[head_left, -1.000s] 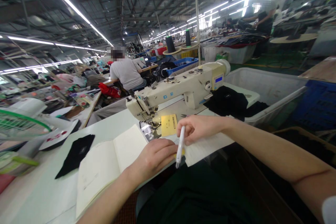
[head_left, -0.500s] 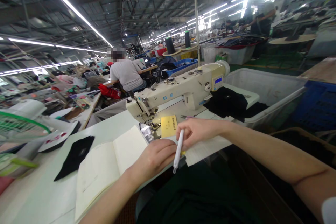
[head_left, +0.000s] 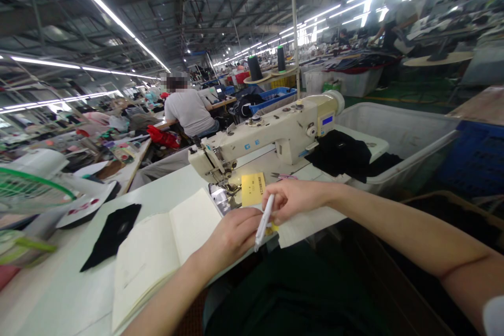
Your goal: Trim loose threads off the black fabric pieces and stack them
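Note:
My right hand point(head_left: 289, 199) is closed around a white pen point(head_left: 262, 226), which slants down toward the table's front edge. Beside it, my left hand point(head_left: 236, 233) has its fingers curled together at that edge; what they grip is hidden. A bit of something yellow point(head_left: 271, 228) shows between the hands, under the pen. Just beyond them a yellow booklet point(head_left: 253, 190) lies by the needle plate of a cream sewing machine point(head_left: 275, 131). An open notebook point(head_left: 147, 252) with mostly blank pages lies left of my left hand. Pink-handled thread snips point(head_left: 286, 176) rest behind my right hand.
A black fabric piece point(head_left: 112, 236) lies left of the notebook. More black cloth point(head_left: 342, 153) is heaped at the machine's right, by a white plastic bin point(head_left: 409, 126). A green-rimmed fan point(head_left: 35, 181) stands at far left. A person in a grey shirt point(head_left: 189, 110) sits ahead.
The pen's lower end has swung left and up a little. My left hand has shifted slightly left, and more of the yellow thing shows between my hands. The snips show more.

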{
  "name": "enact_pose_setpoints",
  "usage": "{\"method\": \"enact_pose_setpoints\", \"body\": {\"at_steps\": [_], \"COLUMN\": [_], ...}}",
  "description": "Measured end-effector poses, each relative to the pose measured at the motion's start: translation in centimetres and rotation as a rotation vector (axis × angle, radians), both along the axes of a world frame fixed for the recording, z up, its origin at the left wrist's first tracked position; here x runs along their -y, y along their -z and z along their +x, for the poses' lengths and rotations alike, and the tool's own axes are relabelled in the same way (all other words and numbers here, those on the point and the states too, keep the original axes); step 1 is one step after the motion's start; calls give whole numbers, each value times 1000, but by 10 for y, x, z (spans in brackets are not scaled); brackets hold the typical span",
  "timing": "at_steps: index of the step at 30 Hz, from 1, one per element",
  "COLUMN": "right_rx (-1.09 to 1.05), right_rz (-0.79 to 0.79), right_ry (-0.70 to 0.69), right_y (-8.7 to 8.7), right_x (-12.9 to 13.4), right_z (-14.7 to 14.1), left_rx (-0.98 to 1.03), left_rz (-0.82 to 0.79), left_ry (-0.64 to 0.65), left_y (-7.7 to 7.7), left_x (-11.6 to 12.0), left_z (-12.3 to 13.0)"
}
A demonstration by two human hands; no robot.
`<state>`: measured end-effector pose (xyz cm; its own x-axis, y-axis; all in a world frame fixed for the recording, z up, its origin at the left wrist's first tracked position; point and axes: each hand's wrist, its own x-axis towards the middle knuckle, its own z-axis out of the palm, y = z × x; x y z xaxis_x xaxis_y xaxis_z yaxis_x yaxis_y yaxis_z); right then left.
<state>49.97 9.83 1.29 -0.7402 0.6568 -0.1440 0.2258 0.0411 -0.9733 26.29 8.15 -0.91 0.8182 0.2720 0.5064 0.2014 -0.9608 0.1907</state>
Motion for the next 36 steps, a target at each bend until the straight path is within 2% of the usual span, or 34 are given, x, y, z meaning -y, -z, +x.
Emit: {"method": "enact_pose_setpoints", "body": {"at_steps": [7,11,13,15,17,19,21,23,28,32,36], "right_rx": [7,2,6,8,2,-7,-25,-56,-85,-106,-68], "right_rz": [23,48,45,41,56,94,126,129,144,121,135], "right_ry": [1,14,42,84,137,193,229,246,294,312,359], "right_y": [4,8,9,10,10,10,9,8,14,20,18], "right_x": [0,0,0,-1,-2,-3,-4,-4,-6,-10,-12], "right_z": [0,-1,0,1,2,4,4,2,-1,3,7], "left_rx": [-6,-67,-89,-2,189,356,424,466,591,648,668], "left_rz": [-93,-297,-417,-558,-732,-934,-1079,-1106,-1032,-1059,-1102], "left_ry": [-23,-51,-118,-222,-322,-375,-427,-496,-622,-609,-610], "left_y": [3,-5,-8,-8,-6,-2,4,10,19,19,21], "left_x": [0,4,7,11,14,16,19,20,19,17,14], "left_z": [-1,0,0,1,4,12,22,32,51,57,59]}}
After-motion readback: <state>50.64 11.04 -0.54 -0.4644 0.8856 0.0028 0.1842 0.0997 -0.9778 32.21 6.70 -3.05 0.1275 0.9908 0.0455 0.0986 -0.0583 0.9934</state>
